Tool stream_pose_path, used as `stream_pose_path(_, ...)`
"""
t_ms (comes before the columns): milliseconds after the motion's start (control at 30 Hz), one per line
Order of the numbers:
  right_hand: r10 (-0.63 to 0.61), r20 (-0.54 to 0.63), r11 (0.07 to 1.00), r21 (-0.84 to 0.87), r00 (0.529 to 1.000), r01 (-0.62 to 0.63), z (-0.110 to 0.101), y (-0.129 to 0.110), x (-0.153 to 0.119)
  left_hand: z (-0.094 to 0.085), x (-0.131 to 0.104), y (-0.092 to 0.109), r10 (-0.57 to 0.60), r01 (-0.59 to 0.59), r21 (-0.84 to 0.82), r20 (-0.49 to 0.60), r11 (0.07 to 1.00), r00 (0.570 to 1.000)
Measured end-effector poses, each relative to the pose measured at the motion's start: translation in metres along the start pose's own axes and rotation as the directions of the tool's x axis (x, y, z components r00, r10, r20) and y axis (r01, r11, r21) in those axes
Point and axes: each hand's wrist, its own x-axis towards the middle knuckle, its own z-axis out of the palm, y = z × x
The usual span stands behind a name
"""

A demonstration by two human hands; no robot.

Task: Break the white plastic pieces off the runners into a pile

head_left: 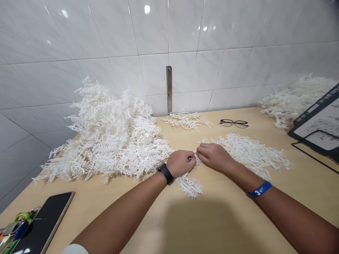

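My left hand (182, 163), with a black watch on its wrist, is closed round a white branched plastic piece (188, 185) whose many thin prongs stick out below the palm. Close beside its fingertips, my right hand (213, 155) is pinched at the thin white prongs; exactly what lies between its fingers is too small to make out. A tall heap of white branched plastic pieces (113, 137) stands left of my left hand. Small loose white bits (251, 153) lie spread on the table behind and right of my right hand.
Bare thin white stems (186, 120) lie by the wall below a metal bracket (169, 90). Glasses (233, 123) rest at the back. Another white pile (296, 97) and a dark-framed board (320, 123) are at right. A phone (43, 222) and keys (19, 225) lie front left.
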Motion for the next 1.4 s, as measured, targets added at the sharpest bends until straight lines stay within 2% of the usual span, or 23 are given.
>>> stream_pose_path(267,0.124,-0.025,0.992,-0.025,0.992,-0.124,-0.001,-0.01,0.005,0.002,0.006,-0.002,-0.057,0.055,-0.117,-0.01,0.992,0.998)
stream_pose_path(333,0.175,-0.035,0.984,-0.025,0.984,-0.176,-0.002,-0.004,0.006,0.0,0.005,0.001,-0.069,0.069,-0.124,0.001,0.99,0.998)
stream_pose_path(367,0.241,-0.052,0.97,-0.028,0.969,-0.242,-0.004,0.003,0.006,0.0,0.003,0.003,-0.064,0.065,-0.108,0.009,0.992,0.998)
stream_pose_path(400,0.324,-0.072,0.944,-0.035,0.943,-0.327,-0.006,0.012,0.005,0.0,0.001,0.004,-0.052,0.054,-0.083,0.016,0.995,0.998)
stream_pose_path(467,0.547,-0.125,0.832,-0.025,0.828,-0.554,-0.012,0.034,0.002,0.0,-0.003,0.006,-0.026,0.027,-0.034,0.029,0.999,0.999)
stream_pose_path(500,0.617,-0.128,0.78,-0.029,0.776,-0.625,-0.015,0.044,0.0,0.001,-0.004,0.007,-0.021,0.022,-0.022,0.031,1.0,0.999)
stream_pose_path(567,0.678,-0.107,0.727,-0.052,0.728,-0.685,-0.017,0.057,-0.003,0.002,-0.005,0.007,-0.036,0.037,-0.025,0.03,0.999,0.999)
stream_pose_path(600,0.686,-0.081,0.72,-0.061,0.723,-0.691,-0.017,0.06,-0.004,0.002,-0.004,0.007,-0.046,0.047,-0.031,0.027,0.998,0.999)
stream_pose_path(833,0.639,0.041,0.769,-0.06,0.768,-0.636,-0.005,0.05,-0.004,0.001,-0.002,0.004,-0.025,0.026,-0.039,0.013,0.999,1.0)
stream_pose_path(933,0.584,0.028,0.812,-0.004,0.811,-0.584,-0.008,0.043,-0.004,0.001,-0.003,0.003,-0.017,0.018,-0.03,0.021,0.999,1.0)
stream_pose_path(1033,0.471,-0.032,0.874,0.152,0.882,-0.461,-0.013,0.027,-0.003,0.002,-0.002,0.002,-0.004,0.004,-0.023,0.013,1.0,1.0)
stream_pose_path(1100,0.362,-0.008,0.902,0.255,0.932,-0.348,-0.015,0.014,-0.003,0.002,-0.001,0.002,0.0,0.0,-0.02,0.013,1.0,1.0)
stream_pose_path(1167,0.227,0.05,0.93,0.286,0.972,-0.232,-0.015,0.004,-0.002,0.002,-0.001,0.003,-0.005,0.005,-0.018,0.017,1.0,1.0)
stream_pose_path(1267,0.086,0.1,0.971,0.214,0.991,-0.106,-0.01,-0.002,-0.001,0.001,-0.001,0.003,-0.024,0.024,-0.025,0.025,0.999,0.999)
stream_pose_path(1400,0.029,0.106,0.991,0.123,0.994,-0.043,-0.004,-0.002,0.0,0.001,-0.001,0.003,-0.037,0.039,-0.063,0.035,0.997,0.999)
